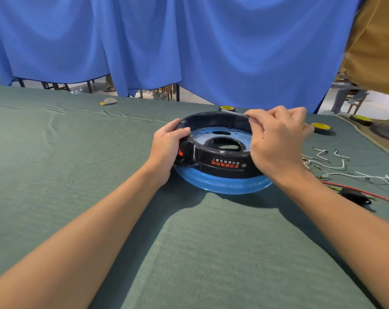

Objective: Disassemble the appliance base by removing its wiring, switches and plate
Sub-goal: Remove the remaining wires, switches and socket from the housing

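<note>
The round appliance base lies upside down on the green cloth, a black ring with red lettering over a blue-filmed rim. Inside it shows the blue-filmed metal plate with a dark central opening. A red rocker switch sits in the base's left side. My left hand grips that left side next to the switch, thumb over the wall. My right hand holds a thin tool with a metal shaft lying across the far rim; a yellow bit of its handle shows behind the hand.
Loose white wires, red wires and a black connector lie to the right. Two yellow-cored tape rolls sit behind the base. A blue curtain hangs past the table's far edge. A person in tan stands at top right.
</note>
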### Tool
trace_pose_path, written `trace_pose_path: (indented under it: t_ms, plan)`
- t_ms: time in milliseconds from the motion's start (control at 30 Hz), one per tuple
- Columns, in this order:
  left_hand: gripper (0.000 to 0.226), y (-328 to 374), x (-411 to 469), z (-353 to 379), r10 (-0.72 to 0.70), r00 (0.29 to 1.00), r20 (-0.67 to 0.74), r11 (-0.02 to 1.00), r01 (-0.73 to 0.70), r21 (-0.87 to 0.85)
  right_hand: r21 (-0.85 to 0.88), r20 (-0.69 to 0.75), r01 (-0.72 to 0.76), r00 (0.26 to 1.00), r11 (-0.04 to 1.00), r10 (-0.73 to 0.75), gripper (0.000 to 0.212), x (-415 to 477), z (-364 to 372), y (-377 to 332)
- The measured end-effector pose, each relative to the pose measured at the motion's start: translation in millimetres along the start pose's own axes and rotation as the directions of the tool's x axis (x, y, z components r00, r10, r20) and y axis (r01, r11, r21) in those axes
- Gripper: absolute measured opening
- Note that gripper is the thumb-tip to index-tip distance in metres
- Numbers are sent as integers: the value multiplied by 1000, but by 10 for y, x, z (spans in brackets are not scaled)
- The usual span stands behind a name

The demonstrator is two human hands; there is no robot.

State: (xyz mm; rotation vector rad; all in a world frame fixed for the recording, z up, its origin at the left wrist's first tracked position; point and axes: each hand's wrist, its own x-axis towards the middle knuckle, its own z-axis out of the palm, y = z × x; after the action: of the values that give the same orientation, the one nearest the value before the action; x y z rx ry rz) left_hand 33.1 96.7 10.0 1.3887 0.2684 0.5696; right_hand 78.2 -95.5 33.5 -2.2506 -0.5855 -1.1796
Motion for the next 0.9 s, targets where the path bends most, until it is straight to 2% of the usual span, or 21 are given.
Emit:
trace_pose_path:
  t_ms: [100, 167, 267, 333, 400, 467, 533, 733, 800, 900]
  plan:
    - [29, -56, 17, -21, 86, 996, -34, 994, -84, 66, -252, 42, 0, 999, 968, 11, 26, 73, 38, 53]
    - [32, -100, 23, -47, 144, 989, -29, 977, -138, 160, -329, 41, 21, 999, 944, -8, 25, 64, -11, 27]
    - [56, -103, 63, -99, 248, 968, 45, 884, -246, 397, -216, 9, 193, 981, 957, -196, 17, -91, -156, -88]
    - [57, -57, 90, -136, 234, 965, 118, 872, -262, 413, -56, 81, 343, 938, 938, -338, 27, -265, -241, -153]
    - [51, -47, 116, -172, 180, 971, 156, 909, -225, 351, 78, 204, 417, 882, 905, -424, 28, -431, -268, -192]
    - [37, -72, 140, -193, 168, 973, 160, 934, -209, 288, 140, 299, 422, 844, 896, -445, 30, -548, -248, -198]
    - [32, -97, 160, -203, 172, 972, 158, 942, -210, 263, 155, 340, 395, 839, 905, -425, 41, -588, -219, -190]
    - [41, -125, 167, -201, 201, 972, 125, 904, -233, 358, 300, 381, 342, 813, 891, -441, 40, -630, -258, -220]
    - [51, -118, 143, -171, 212, 971, 114, 893, -239, 380, 312, 399, 332, 804, 890, -440, 40, -640, -263, -247]
    - [53, -107, 133, -148, 226, 969, 96, 888, -245, 389, 291, 421, 310, 808, 905, -412, 42, -628, -260, -282]
